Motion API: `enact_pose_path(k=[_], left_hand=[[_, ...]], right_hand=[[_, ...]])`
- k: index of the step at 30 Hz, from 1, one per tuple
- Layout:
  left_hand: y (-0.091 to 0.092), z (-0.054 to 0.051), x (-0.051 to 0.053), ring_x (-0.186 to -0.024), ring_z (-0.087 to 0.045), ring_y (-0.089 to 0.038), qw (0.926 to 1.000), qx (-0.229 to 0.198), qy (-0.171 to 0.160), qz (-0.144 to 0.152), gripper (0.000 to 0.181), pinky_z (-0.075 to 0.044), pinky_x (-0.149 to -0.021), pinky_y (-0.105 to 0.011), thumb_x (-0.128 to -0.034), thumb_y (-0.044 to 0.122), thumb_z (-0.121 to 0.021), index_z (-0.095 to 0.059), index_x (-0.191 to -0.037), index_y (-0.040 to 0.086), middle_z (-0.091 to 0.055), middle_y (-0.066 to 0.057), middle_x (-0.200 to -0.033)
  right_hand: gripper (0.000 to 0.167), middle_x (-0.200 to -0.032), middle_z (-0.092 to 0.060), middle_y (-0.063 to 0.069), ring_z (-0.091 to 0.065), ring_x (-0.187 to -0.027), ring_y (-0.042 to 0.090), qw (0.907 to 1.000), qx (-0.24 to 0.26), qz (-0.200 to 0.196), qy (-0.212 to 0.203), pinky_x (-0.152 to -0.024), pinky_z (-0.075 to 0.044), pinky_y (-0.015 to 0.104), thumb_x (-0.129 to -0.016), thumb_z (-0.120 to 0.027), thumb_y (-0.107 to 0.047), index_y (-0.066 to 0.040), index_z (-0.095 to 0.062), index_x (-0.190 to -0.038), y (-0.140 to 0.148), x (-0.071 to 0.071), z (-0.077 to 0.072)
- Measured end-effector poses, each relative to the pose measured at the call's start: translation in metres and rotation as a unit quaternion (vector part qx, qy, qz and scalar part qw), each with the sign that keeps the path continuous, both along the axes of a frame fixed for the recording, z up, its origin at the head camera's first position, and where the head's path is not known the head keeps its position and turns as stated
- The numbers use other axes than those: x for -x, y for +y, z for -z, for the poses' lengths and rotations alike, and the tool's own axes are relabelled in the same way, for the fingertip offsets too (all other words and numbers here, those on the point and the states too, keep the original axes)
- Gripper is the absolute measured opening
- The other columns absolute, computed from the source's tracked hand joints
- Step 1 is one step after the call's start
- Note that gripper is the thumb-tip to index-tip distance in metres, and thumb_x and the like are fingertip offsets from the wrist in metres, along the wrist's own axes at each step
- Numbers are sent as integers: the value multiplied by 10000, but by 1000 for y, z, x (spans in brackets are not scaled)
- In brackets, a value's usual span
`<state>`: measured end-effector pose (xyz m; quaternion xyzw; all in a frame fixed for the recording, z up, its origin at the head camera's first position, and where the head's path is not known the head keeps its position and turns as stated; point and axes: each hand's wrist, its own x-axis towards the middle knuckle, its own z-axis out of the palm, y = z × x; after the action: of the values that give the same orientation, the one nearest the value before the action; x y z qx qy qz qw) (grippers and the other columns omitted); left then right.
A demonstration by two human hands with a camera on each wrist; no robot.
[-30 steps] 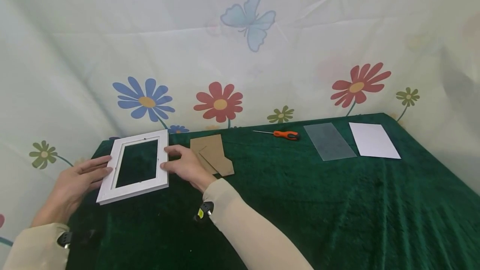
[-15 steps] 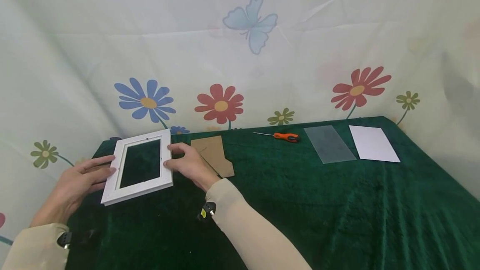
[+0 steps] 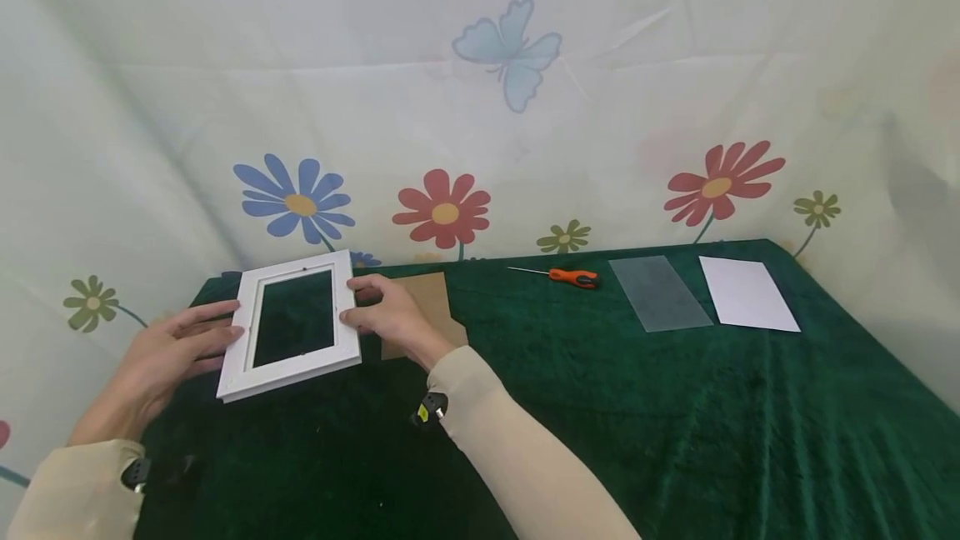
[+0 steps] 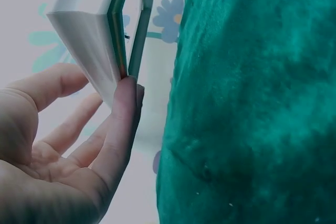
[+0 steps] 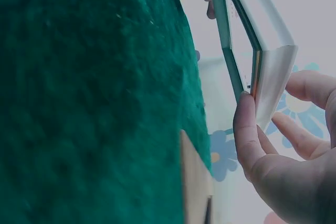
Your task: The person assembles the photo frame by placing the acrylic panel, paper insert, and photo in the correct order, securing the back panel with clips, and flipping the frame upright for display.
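A white picture frame (image 3: 296,367) with an open middle is held between both hands, raised off the cloth at the table's left end. My left hand (image 3: 176,348) grips its left side, thumb on one face and fingers on the other. On the right side, my right hand (image 3: 393,315) pinches the rim the same way. Small dark tabs show along the frame's inner edge. In the left wrist view the thick white edge of the frame (image 4: 86,35) sits between thumb and fingers; the right wrist view shows the opposite corner of the frame (image 5: 275,66).
Brown cardboard (image 3: 431,294) lies behind my right hand, partly hidden. Farther right are an orange-handled screwdriver (image 3: 573,277), a clear sheet (image 3: 660,294) and a white sheet (image 3: 750,294). Green cloth (image 3: 570,407) covers the table, and a flowered curtain (image 3: 360,107) hangs behind.
Both hands have carried the picture frame a little to the right and slightly up. My right hand now covers more of the cardboard. The other items stay in place.
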<state>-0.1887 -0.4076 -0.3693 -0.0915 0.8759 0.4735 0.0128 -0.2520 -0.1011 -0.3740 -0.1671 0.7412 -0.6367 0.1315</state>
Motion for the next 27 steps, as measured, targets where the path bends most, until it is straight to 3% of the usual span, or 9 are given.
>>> enact_pose_path(k=[7,14,20,27], left_hand=[[8,-9,-1,-934,-623,87,9999,14,103,67,901,-610,-850,-262,-1003,521,-704,-308,-1667,58,-391,-313,-1612],[21,-17,-4,-950,-643,74,9997,-64,199,158,861,-610,-841,-249,-1021,466,-704,-309,-1665,52,-412,-328,-1593],[35,-23,-4,-968,-651,54,9994,-70,268,206,863,-606,-857,-255,-1012,483,-710,-321,-1668,78,-431,-309,-1590],[55,-32,-4,-1008,-674,-9,9984,-147,429,327,827,-614,-868,-295,-1011,464,-719,-363,-1654,87,-463,-289,-1575]], right_hand=[[503,-1340,-628,72,-711,-919,167,9997,-205,2,157,-887,-616,315,-968,-806,-150,-163,-639,-1442,8,2,-10],[545,-1361,-607,99,-696,-927,180,9990,-342,-114,258,-931,-616,415,-961,-810,-157,-156,-615,-1470,22,2,-18],[589,-1398,-590,112,-661,-1052,212,9990,-106,-251,353,-954,-607,441,-949,-816,-158,-150,-592,-1494,39,0,-27],[614,-1418,-610,121,-653,-1132,217,9951,-475,-311,808,-954,-605,416,-931,-816,-208,-156,-589,-1499,63,0,-41]])
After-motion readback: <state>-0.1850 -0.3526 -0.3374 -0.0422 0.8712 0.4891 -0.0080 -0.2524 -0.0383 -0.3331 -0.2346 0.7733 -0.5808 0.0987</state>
